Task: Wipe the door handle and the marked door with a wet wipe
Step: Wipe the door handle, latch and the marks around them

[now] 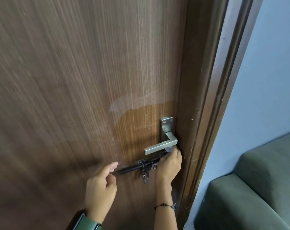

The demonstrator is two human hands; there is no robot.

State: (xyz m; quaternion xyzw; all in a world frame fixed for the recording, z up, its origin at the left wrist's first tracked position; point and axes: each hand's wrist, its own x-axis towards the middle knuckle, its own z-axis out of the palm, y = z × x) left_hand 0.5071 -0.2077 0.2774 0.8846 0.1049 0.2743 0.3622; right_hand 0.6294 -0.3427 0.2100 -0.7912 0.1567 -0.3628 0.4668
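The brown wood-grain door (74, 80) fills most of the view. It shows a darker damp patch (137, 120) left of the handle, with a pale streak (124, 103) along the patch's top. The square metal lever handle (161, 146) sits on its plate near the door's right edge. My right hand (169, 165) reaches up beneath the lever's pivot end, fingers curled round a small pale wet wipe (168, 149) pressed under the handle. My left hand (101, 181), blurred, hovers at the left end of the bolt with loosely curled fingers and holds nothing that I can see.
A black sliding bolt (136, 168) with hanging keys (146, 175) is mounted just below the handle. The dark door frame (207, 97) runs down the right side, then a pale blue wall (265, 80). A green sofa (250, 188) stands at the lower right.
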